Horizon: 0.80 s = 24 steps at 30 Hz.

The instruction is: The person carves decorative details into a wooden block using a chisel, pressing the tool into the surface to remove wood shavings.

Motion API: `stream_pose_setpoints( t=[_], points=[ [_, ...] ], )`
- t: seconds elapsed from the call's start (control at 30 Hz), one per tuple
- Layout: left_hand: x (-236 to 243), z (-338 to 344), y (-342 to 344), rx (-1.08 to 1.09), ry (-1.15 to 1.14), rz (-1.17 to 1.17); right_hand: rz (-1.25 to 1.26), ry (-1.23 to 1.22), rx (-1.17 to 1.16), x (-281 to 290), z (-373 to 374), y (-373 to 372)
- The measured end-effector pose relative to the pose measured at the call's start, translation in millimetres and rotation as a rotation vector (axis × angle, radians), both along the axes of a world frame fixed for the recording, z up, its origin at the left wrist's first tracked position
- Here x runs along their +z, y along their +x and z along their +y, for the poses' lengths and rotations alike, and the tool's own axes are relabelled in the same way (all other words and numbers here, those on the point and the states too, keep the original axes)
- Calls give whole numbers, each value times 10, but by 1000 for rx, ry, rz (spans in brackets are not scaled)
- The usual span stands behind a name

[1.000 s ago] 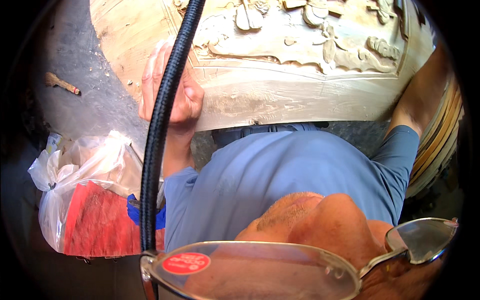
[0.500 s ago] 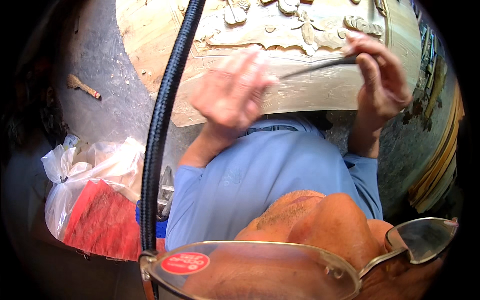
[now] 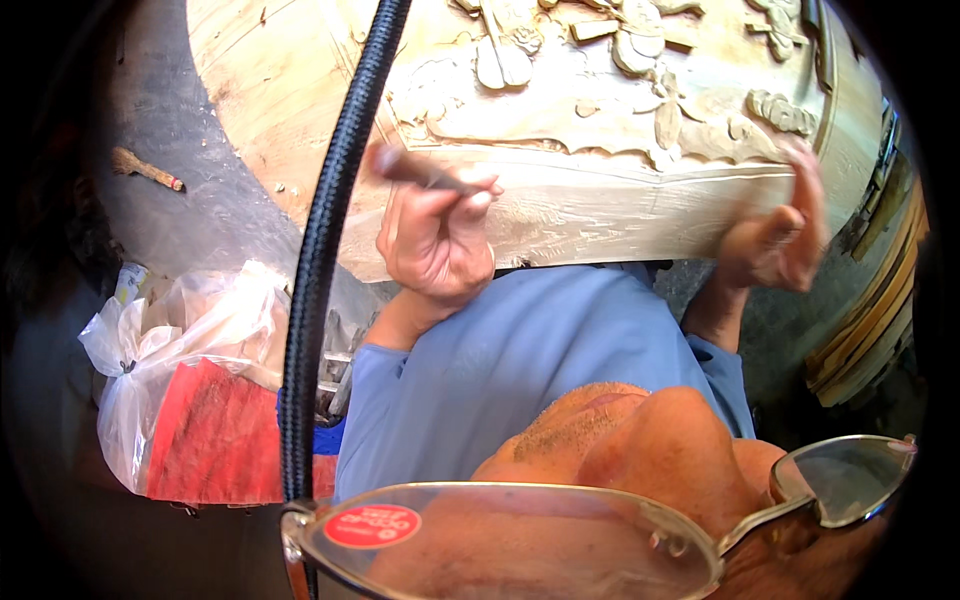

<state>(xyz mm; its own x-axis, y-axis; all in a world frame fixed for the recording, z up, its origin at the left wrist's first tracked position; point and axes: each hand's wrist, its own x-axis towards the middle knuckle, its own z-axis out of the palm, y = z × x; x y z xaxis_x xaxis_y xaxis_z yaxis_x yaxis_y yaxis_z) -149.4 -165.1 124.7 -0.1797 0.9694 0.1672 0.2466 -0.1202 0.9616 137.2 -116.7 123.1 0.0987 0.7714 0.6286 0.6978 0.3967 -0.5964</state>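
Note:
My left hand (image 3: 440,240) is raised at the near left edge of the carved wooden panel (image 3: 600,215), its fingers pinched round a slim, dark brown carving tool (image 3: 405,167). The tool's thicker end points up and left, blurred by motion; its thinner end lies at the fingertips. My right hand (image 3: 780,235) is over the panel's near right edge, fingers stretched up and thumb apart, holding nothing that I can see. The pale panel bears raised carvings of figures and scrolls beyond a plain strip along the near edge.
A wooden-handled brush or mallet-like piece (image 3: 148,170) lies on the grey floor at left. Below it are a tied clear plastic bag (image 3: 220,320) and a red cloth (image 3: 220,435). Several metal tools (image 3: 885,150) and stacked thin boards (image 3: 870,300) are at right. A black braided cable (image 3: 335,220) crosses the view.
The tool has passed out of my right hand and is now in my left. My right hand has opened and moved slightly down. The panel appears lower in view.

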Motion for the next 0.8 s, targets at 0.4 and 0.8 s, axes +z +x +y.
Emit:
stream_pose_setpoints(
  t=[0.4,0.8],
  points=[
    [-55,44,-70,-5,27,-238,-694,-235,-958,-195,399,3279],
    [-66,26,-10,2,-11,-269,-136,-454,-685,-927,346,4085]
  ],
)
